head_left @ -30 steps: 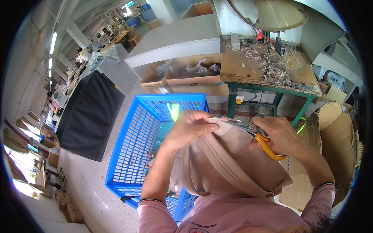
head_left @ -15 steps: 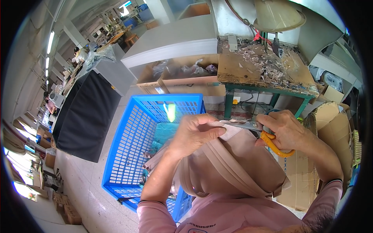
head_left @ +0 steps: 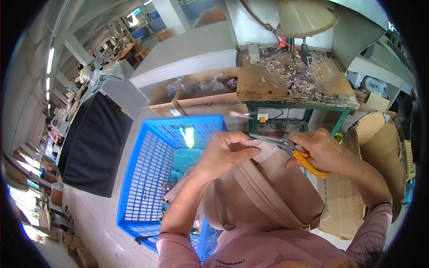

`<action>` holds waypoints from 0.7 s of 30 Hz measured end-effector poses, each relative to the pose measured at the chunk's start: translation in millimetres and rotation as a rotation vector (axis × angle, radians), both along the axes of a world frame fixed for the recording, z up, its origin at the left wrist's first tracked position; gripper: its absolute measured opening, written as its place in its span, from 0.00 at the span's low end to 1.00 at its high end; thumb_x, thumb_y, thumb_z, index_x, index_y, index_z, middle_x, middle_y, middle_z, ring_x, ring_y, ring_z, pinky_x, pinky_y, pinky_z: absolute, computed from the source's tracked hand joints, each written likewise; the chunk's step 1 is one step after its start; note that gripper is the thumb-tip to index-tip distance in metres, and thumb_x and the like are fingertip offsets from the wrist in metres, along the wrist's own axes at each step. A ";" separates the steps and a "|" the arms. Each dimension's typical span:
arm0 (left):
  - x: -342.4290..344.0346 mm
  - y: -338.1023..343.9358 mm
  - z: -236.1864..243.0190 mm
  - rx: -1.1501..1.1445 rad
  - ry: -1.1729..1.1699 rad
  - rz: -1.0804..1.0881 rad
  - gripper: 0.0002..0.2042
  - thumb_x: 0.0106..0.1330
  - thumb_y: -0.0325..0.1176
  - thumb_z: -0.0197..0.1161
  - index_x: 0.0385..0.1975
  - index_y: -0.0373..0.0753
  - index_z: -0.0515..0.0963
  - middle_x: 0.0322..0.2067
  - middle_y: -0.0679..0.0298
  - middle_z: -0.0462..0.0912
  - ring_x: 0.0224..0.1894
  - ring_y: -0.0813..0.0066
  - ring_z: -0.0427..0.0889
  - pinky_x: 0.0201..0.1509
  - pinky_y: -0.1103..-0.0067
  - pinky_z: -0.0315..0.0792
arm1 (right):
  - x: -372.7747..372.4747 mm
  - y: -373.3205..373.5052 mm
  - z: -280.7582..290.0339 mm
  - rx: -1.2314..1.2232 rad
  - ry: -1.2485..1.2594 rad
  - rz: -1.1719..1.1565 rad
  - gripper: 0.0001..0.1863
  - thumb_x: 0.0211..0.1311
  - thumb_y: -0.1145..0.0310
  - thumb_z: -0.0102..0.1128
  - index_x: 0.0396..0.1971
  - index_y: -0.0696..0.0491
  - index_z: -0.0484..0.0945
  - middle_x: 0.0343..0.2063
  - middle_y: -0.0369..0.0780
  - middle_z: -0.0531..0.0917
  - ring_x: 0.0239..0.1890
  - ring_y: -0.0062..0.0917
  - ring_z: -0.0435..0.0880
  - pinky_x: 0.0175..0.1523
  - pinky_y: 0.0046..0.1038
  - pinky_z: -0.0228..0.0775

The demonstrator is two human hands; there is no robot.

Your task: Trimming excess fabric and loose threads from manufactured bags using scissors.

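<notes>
My left hand (head_left: 228,154) pinches the top edge of a beige fabric piece (head_left: 295,183) between thumb and fingers. The piece hangs in front of my chest, with long sewn straps (head_left: 263,190) looping across it. In my right hand (head_left: 321,152) is a pair of scissors (head_left: 312,166) with an orange handle, my fingers wrapped round the grips. Their blades point left, just beyond the fabric's upper edge; whether they touch it I cannot tell. A small blurred pale scrap (head_left: 239,115) is in the air beyond my left hand.
A blue plastic basket (head_left: 134,174) with teal and beige fabric stands to my left. Ahead, a worn wooden table (head_left: 254,85) carries many scraps and a lamp (head_left: 306,20). Cardboard boxes (head_left: 344,203) stand at right; a black cloth-covered stand (head_left: 96,147) is further left.
The scissors have come away from the fabric edge, and a pale scrap has appeared in the air beyond my left hand. My left hand keeps its pinch. The view has shifted slightly.
</notes>
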State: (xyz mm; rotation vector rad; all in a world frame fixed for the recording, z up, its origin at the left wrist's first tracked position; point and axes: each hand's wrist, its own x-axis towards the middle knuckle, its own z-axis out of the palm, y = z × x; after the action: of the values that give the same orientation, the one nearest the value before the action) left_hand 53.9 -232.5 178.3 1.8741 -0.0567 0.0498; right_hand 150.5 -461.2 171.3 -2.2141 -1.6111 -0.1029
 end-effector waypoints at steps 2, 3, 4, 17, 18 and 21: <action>10.7 0.1 -0.9 0.025 -0.025 -0.017 0.05 0.51 0.27 0.62 0.24 0.32 0.76 0.20 0.70 0.76 0.24 0.89 0.70 0.27 0.88 0.65 | 8.3 -3.3 -6.3 0.119 0.237 -0.008 0.24 0.42 0.59 0.65 0.37 0.55 0.68 0.17 0.40 0.74 0.18 0.29 0.74 0.25 0.26 0.66; 16.3 0.1 -1.9 0.051 -0.051 -0.026 0.06 0.51 0.28 0.62 0.24 0.32 0.76 0.20 0.69 0.76 0.24 0.89 0.70 0.27 0.88 0.65 | 11.1 -7.9 -17.9 0.118 0.240 -0.016 0.24 0.42 0.59 0.65 0.37 0.55 0.68 0.17 0.40 0.74 0.18 0.29 0.74 0.25 0.26 0.66; 22.8 2.2 -4.8 0.051 -0.048 -0.028 0.06 0.51 0.28 0.62 0.24 0.32 0.76 0.20 0.69 0.76 0.24 0.89 0.70 0.27 0.88 0.65 | 12.1 -12.9 -35.6 0.228 0.603 -0.075 0.24 0.43 0.60 0.65 0.39 0.55 0.68 0.18 0.38 0.73 0.19 0.24 0.73 0.26 0.24 0.65; 72.0 -8.4 -13.5 0.066 0.012 -0.055 0.06 0.51 0.28 0.63 0.26 0.33 0.77 0.18 0.74 0.73 0.22 0.90 0.66 0.23 0.89 0.61 | 24.8 -25.2 -38.3 0.279 0.321 -0.226 0.35 0.34 0.54 0.70 0.43 0.56 0.67 0.24 0.41 0.71 0.23 0.27 0.72 0.29 0.27 0.66; 73.4 -10.0 -14.5 0.066 0.014 -0.059 0.06 0.51 0.28 0.63 0.26 0.33 0.77 0.18 0.74 0.73 0.22 0.90 0.66 0.23 0.89 0.61 | 26.4 -24.0 -34.9 0.245 0.304 -0.230 0.34 0.34 0.53 0.69 0.42 0.56 0.67 0.25 0.41 0.72 0.24 0.28 0.73 0.29 0.28 0.66; 73.7 -13.0 -15.7 -0.003 0.003 -0.014 0.04 0.49 0.23 0.64 0.25 0.34 0.77 0.20 0.72 0.76 0.22 0.91 0.70 0.25 0.92 0.64 | 29.5 -24.1 -29.0 0.197 0.284 -0.222 0.33 0.35 0.51 0.67 0.40 0.56 0.68 0.27 0.42 0.73 0.24 0.32 0.74 0.30 0.31 0.67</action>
State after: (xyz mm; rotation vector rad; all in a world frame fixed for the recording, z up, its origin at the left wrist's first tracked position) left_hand 127.6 -245.6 162.6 1.8710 -0.0683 0.0375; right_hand 180.0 -485.3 142.3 -2.1355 -1.1530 -0.0075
